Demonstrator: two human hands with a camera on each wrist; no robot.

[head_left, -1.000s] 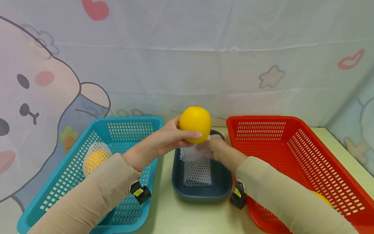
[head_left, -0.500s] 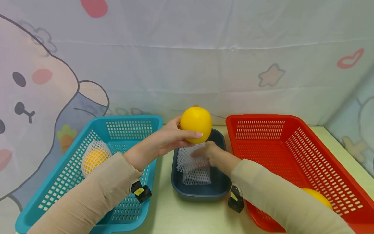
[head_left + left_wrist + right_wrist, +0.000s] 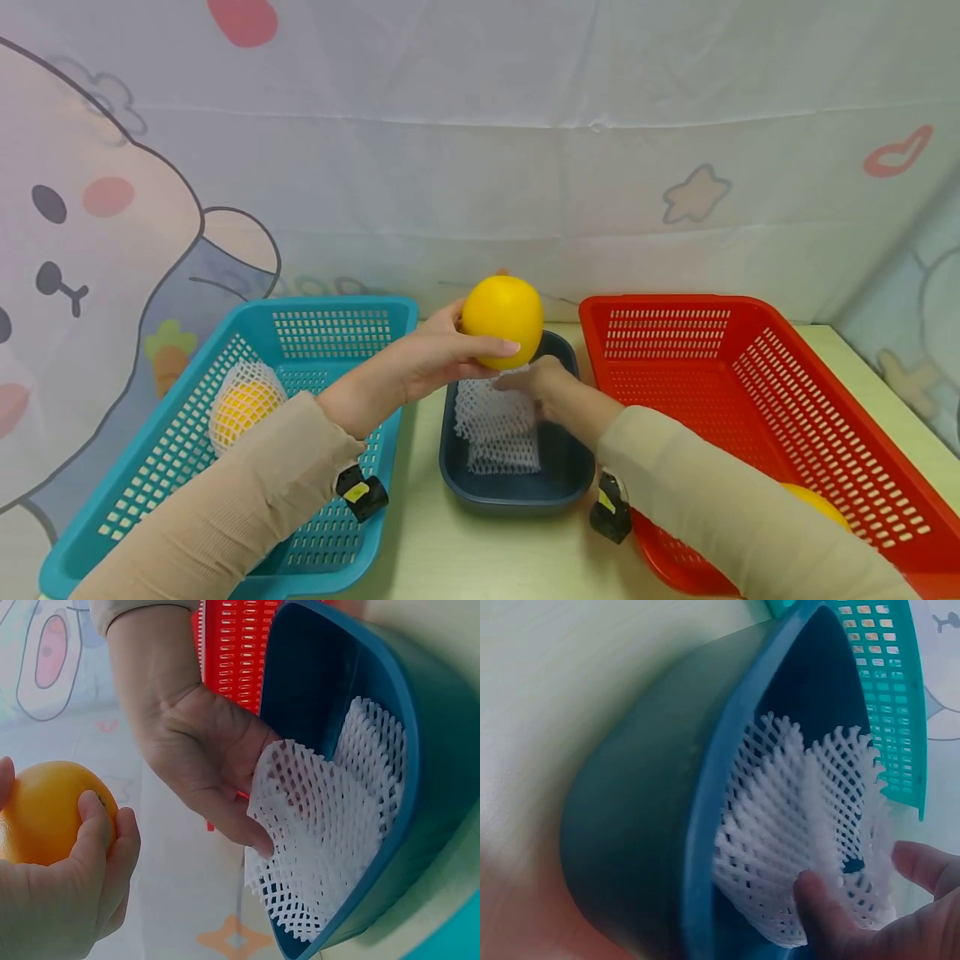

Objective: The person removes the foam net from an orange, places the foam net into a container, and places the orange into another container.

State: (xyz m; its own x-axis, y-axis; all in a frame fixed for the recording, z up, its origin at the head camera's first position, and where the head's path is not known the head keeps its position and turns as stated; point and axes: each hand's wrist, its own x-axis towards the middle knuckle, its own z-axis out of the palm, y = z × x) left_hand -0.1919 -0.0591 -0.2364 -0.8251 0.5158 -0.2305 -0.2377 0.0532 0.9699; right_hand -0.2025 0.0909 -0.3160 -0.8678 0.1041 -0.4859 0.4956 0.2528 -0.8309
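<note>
In the head view my left hand (image 3: 438,354) holds a smooth yellow-orange orange (image 3: 504,319) above the dark blue bin (image 3: 566,479). The left wrist view shows the fingers curled round this orange (image 3: 52,814). My right hand (image 3: 555,390) reaches into the bin and grips the end of a white foam net sleeve (image 3: 491,412). In the left wrist view the thumb lies over the near side of the foam net sleeve (image 3: 319,825), with the other fingers partly hidden behind it. A second white foam net (image 3: 371,746) lies beneath in the bin.
A turquoise basket (image 3: 408,333) stands at the left, with a netted orange (image 3: 246,408) in it. To the right is a red basket (image 3: 667,307), where another orange (image 3: 817,504) shows partly behind the right sleeve. A printed cloth (image 3: 480,167) hangs behind the pale table (image 3: 420,533).
The right hand has moved a little down and away from the orange, spreading over the nets, and now grips the top one. The left hand keeps the orange nearly still.
</note>
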